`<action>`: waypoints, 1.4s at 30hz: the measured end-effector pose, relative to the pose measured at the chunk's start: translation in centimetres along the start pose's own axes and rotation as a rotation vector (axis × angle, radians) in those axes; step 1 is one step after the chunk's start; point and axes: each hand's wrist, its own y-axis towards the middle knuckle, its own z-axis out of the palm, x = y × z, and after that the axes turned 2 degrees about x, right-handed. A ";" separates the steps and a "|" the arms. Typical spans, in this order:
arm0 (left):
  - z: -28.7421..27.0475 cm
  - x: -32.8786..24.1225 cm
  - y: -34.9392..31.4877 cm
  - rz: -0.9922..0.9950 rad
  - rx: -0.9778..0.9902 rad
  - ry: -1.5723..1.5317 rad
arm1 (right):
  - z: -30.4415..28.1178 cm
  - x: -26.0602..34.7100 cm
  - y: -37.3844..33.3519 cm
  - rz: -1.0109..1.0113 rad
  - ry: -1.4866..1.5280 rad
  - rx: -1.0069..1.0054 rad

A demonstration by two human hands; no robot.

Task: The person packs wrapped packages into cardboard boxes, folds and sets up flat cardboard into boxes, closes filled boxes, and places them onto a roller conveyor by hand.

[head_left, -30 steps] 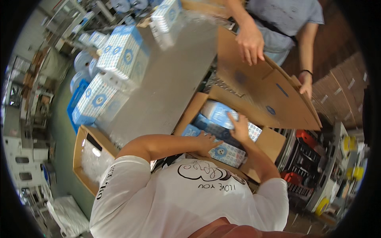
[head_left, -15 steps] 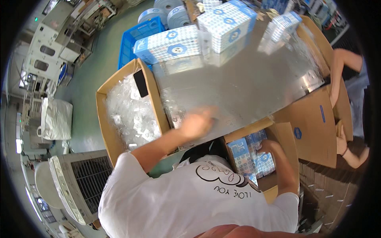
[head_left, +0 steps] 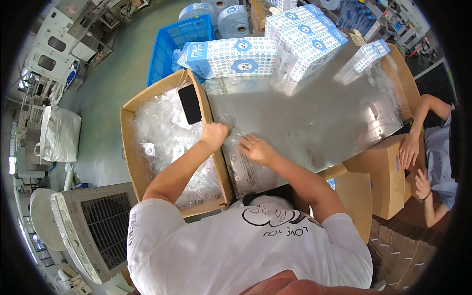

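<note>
Clear plastic sheet [head_left: 241,162], thin and glossy, lies flat on the near left corner of the grey metal tabletop [head_left: 314,118], just beside the large open cardboard box [head_left: 129,147] heaped with more clear plastic bags [head_left: 162,137]. That box stands against the tabletop's left edge, presumably so that wrapping stock can be drawn across without a reach.

Left hand [head_left: 214,133] rests at the tabletop's edge where it meets the box wall, fingers curled down on the plastic; whether they pinch it or merely press cannot be told. Right hand [head_left: 256,149] lies palm down on the sheet with fingers spread apart, seemingly pinning it flat.

A black phone [head_left: 190,103] sits propped on the box rim, out of the working area. Blue-and-white patterned cartons [head_left: 236,56] are stacked along the far edge, leaving the middle of the tabletop free. A blue plastic crate [head_left: 177,42] stands on the floor beyond.

At right, another person's hands [head_left: 409,152] rest on a closed brown cardboard box [head_left: 381,174], apart from this work.
</note>
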 end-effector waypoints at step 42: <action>-16.5 -7.1 32.0 -0.085 -0.638 -0.200 | -15.6 0.5 -25.6 1.464 0.940 -0.655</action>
